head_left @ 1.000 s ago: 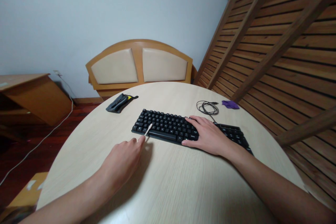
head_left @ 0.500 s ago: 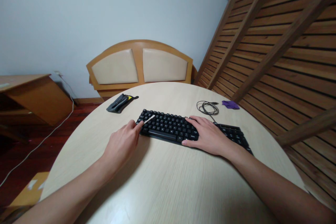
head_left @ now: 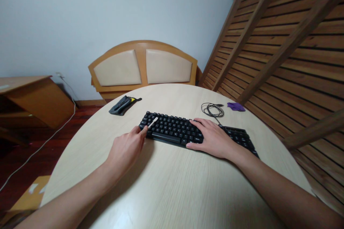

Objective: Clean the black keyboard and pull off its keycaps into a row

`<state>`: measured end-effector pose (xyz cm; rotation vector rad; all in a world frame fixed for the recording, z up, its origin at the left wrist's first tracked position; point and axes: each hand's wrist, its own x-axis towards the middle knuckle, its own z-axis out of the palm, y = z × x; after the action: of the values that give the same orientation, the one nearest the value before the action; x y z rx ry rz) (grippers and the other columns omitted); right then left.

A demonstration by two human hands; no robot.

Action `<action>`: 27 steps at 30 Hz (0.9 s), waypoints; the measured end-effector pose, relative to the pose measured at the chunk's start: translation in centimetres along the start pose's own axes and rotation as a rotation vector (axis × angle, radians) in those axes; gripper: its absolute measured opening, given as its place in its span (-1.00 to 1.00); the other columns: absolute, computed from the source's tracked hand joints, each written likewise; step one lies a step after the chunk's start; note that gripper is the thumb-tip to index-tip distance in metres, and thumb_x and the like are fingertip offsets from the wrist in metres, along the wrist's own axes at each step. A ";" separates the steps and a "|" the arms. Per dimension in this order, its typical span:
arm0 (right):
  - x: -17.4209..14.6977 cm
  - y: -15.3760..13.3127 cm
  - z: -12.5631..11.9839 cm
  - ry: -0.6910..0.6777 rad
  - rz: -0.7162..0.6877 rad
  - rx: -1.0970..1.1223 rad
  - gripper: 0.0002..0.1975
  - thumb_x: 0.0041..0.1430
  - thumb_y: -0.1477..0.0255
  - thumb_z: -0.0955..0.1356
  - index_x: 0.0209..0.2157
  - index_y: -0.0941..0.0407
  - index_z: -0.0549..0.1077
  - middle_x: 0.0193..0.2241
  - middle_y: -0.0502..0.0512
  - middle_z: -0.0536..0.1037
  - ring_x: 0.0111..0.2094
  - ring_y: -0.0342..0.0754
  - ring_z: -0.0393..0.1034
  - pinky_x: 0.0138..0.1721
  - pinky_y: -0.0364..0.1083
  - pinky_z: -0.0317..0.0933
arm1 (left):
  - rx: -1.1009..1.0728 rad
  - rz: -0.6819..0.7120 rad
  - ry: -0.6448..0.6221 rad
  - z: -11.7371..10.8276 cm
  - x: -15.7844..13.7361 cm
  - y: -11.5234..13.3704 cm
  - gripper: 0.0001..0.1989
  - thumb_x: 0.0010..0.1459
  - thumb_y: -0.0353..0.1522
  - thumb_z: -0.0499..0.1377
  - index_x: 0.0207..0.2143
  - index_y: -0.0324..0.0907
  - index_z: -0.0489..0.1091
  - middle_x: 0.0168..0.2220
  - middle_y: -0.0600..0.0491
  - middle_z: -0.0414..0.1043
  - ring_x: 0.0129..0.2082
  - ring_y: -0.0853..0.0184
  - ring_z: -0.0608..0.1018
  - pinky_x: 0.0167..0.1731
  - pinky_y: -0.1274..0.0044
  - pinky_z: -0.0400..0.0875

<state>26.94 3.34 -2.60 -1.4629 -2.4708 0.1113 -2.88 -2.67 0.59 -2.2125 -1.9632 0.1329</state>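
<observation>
A black keyboard (head_left: 172, 128) lies at a slant across the round table, its number pad to the right. My left hand (head_left: 129, 146) is closed around a slim white stick with a wider head (head_left: 153, 123), like a small brush. The head is over the keys at the keyboard's left end; whether it touches them I cannot tell. My right hand (head_left: 212, 137) straddles the keyboard right of the middle, thumb at the near edge and fingertips toward the far edge, holding it and covering some keys.
A coiled black cable (head_left: 213, 110) lies behind the keyboard, beside a purple cloth (head_left: 235, 106). A dark grey pouch (head_left: 122, 105) with a yellow patch is at the table's far left. Beyond the pale table (head_left: 172, 186) stand a padded headboard (head_left: 169, 66) and slatted wood (head_left: 295, 61).
My left hand has shifted slightly and tilted the white stick more steeply, its head still over the left keys. My right hand and the keyboard have stayed put.
</observation>
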 end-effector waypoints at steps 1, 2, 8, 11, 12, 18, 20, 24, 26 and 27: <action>0.0 0.0 0.0 -0.001 0.000 0.001 -0.06 0.00 -0.24 0.29 0.26 0.08 0.27 0.25 0.24 0.29 0.22 0.28 0.19 0.22 0.23 0.11 | -0.003 0.006 -0.002 0.1 -0.1 0.1 -0.57 0.36 -0.39 -0.10 0.20 -0.11 0.31 -0.20 -0.09 0.50 -0.42 0.16 0.61 -0.60 0.49 0.29; 0.0 0.0 0.0 -0.001 -0.001 0.003 -0.06 0.00 -0.23 0.29 0.26 0.08 0.27 0.25 0.24 0.29 0.22 0.28 0.19 0.22 0.23 0.11 | -0.006 0.010 -0.002 0.2 -0.1 0.1 -0.58 0.36 -0.38 -0.10 0.19 -0.12 0.32 -0.20 -0.09 0.51 -0.42 0.15 0.61 -0.60 0.48 0.30; 0.1 0.2 0.2 0.016 -0.012 0.015 -0.08 -0.01 -0.22 0.31 0.26 0.05 0.28 0.24 0.24 0.31 0.21 0.28 0.20 0.21 0.22 0.11 | -0.009 0.012 0.011 0.7 -0.1 0.2 -0.60 0.36 -0.35 -0.07 0.16 -0.12 0.36 -0.21 -0.07 0.54 -0.41 0.13 0.63 -0.59 0.47 0.33; 0.1 0.3 0.2 0.018 -0.006 0.009 -0.08 -0.01 -0.22 0.31 0.26 0.05 0.27 0.24 0.23 0.30 0.21 0.29 0.20 0.21 0.22 0.11 | -0.011 0.010 0.007 0.8 0.1 0.3 -0.59 0.35 -0.37 -0.06 0.17 -0.13 0.36 -0.19 -0.09 0.55 -0.38 0.12 0.63 -0.58 0.48 0.34; 0.1 0.3 0.2 0.016 -0.005 0.009 -0.08 -0.01 -0.22 0.31 0.26 0.05 0.27 0.24 0.23 0.30 0.21 0.29 0.21 0.21 0.22 0.11 | -0.018 0.009 0.000 0.9 0.1 0.3 -0.59 0.35 -0.38 -0.06 0.17 -0.13 0.36 -0.18 -0.10 0.56 -0.37 0.12 0.63 -0.58 0.48 0.35; 0.1 0.1 0.0 0.003 0.002 0.005 -0.06 -0.01 -0.23 0.31 0.26 0.06 0.27 0.25 0.24 0.30 0.22 0.28 0.19 0.22 0.21 0.10 | -0.070 0.036 -0.062 0.8 -0.6 0.6 -0.60 0.33 -0.42 -0.06 0.12 -0.19 0.40 -0.22 -0.10 0.57 -0.36 0.11 0.64 -0.53 0.44 0.41; 0.1 0.0 -0.1 -0.002 0.005 0.002 -0.06 -0.01 -0.23 0.30 0.26 0.08 0.27 0.25 0.24 0.29 0.22 0.28 0.19 0.23 0.21 0.10 | -0.065 0.044 -0.091 0.8 -0.8 0.6 -0.60 0.32 -0.44 -0.06 0.11 -0.21 0.41 -0.25 -0.11 0.57 -0.38 0.11 0.64 -0.52 0.43 0.42; 0.0 0.0 0.0 0.000 0.000 0.000 -0.05 -0.01 -0.24 0.29 0.26 0.08 0.27 0.25 0.24 0.30 0.22 0.28 0.19 0.23 0.22 0.10 | -0.054 0.053 -0.126 0.7 -0.9 0.6 -0.59 0.32 -0.46 -0.07 0.13 -0.22 0.39 -0.23 -0.13 0.57 -0.38 0.11 0.64 -0.50 0.42 0.43; 0.0 0.0 0.1 0.004 -0.002 -0.002 -0.06 -0.01 -0.24 0.29 0.26 0.07 0.27 0.25 0.24 0.30 0.22 0.27 0.20 0.22 0.22 0.10 | -0.053 0.054 -0.146 0.6 -0.9 0.4 -0.59 0.32 -0.45 -0.06 0.13 -0.20 0.40 -0.24 -0.13 0.57 -0.37 0.10 0.64 -0.49 0.42 0.44; 0.0 0.1 0.1 0.005 -0.002 -0.003 -0.06 -0.01 -0.24 0.29 0.26 0.07 0.27 0.25 0.24 0.30 0.22 0.27 0.20 0.22 0.22 0.11 | -0.054 0.056 -0.158 0.5 -0.9 0.3 -0.59 0.32 -0.44 -0.06 0.12 -0.18 0.41 -0.24 -0.12 0.57 -0.36 0.10 0.64 -0.47 0.42 0.44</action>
<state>26.95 3.40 -2.69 -1.4596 -2.4696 0.1034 -2.75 -3.61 -0.03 -2.3586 -2.0070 0.2732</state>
